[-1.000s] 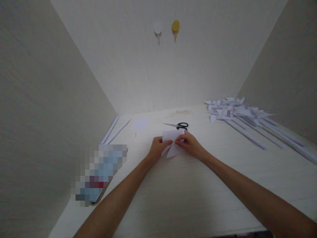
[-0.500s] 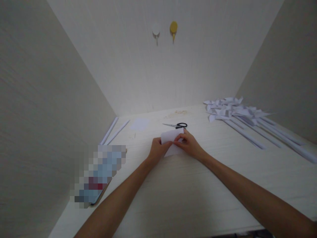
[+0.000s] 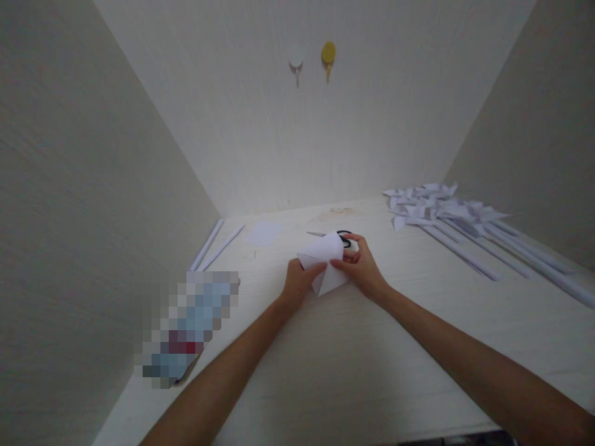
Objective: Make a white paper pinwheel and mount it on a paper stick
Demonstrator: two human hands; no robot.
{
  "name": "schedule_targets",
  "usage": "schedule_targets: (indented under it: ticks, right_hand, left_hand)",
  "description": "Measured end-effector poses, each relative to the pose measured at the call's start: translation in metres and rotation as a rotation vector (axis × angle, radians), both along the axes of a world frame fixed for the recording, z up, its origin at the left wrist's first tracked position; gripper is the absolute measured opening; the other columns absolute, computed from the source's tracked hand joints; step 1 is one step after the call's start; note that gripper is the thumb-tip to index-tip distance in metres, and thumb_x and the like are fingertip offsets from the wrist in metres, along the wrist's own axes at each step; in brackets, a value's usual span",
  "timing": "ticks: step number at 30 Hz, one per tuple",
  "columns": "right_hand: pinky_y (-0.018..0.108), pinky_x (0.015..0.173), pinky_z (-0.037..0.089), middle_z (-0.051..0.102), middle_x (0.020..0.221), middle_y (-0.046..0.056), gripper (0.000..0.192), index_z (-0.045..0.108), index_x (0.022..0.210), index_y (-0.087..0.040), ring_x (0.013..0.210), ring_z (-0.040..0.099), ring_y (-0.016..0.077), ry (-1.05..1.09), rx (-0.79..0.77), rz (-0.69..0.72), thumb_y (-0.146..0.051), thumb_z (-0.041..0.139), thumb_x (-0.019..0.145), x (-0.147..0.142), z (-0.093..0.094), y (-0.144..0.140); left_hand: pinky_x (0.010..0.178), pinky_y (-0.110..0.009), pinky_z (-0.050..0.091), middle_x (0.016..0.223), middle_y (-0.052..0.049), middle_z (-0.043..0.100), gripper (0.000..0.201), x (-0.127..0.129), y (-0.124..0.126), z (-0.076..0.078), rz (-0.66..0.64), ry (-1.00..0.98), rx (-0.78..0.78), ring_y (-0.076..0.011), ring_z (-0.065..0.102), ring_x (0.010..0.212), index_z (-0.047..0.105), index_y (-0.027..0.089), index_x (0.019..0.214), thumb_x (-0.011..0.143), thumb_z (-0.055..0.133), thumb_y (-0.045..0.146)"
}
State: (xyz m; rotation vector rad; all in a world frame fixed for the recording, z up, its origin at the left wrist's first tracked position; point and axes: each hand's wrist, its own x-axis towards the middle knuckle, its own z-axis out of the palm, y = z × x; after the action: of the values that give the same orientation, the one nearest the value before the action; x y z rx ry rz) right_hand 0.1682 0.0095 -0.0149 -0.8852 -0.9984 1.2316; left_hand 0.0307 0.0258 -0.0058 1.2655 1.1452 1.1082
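Grip: my left hand [image 3: 297,282] and right hand [image 3: 360,265] both pinch the folded white paper [image 3: 324,263] at table centre.
Around: black scissors [image 3: 341,237] just behind it, partly hidden; paper pinwheels [image 3: 437,207] far right; rolled paper sticks [image 3: 216,243] left.
Surface: pale wood table [image 3: 348,359], cream walls, two wall hooks [image 3: 312,57].
Writing: I read none; blurred patch [image 3: 188,325] left.
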Motion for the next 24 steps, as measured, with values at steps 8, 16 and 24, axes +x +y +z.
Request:
schedule_targets:
  ticks: [8,16,24]
  right_hand:
    - [0.026,0.05,0.047,0.061,0.064,-0.005,0.068,0.029,0.102,-0.025,0.052,0.061,0.0143,-0.028,-0.073,0.156,-0.018,0.071,0.05,0.012,0.0,0.004]
    - [0.021,0.047,0.045,0.061,0.061,-0.006,0.068,0.026,0.106,-0.023,0.049,0.059,0.0111,-0.13,-0.02,0.307,-0.014,0.068,0.053,0.015,0.003,0.002]
    - [0.022,0.043,0.042,0.058,0.058,-0.008,0.064,0.03,0.105,-0.024,0.045,0.057,0.0109,-0.172,0.014,0.251,-0.018,0.068,0.054,0.014,-0.002,0.003]
  left_hand:
    - [0.056,-0.024,0.043,0.067,-0.005,0.063,0.024,-0.011,0.009,0.005,-0.259,-0.267,-0.113,-0.0145,0.057,0.061,0.062,0.01,0.075,0.054,0.064,0.023]
    - [0.054,-0.025,0.041,0.065,-0.003,0.062,0.033,-0.015,0.01,0.009,-0.345,-0.074,-0.128,-0.0133,0.055,0.054,0.058,0.011,0.074,0.045,0.07,0.017]
    - [0.054,-0.026,0.041,0.066,-0.003,0.062,0.032,-0.012,0.008,0.007,-0.299,0.097,-0.01,-0.014,0.054,0.057,0.061,0.01,0.075,0.046,0.07,0.018]
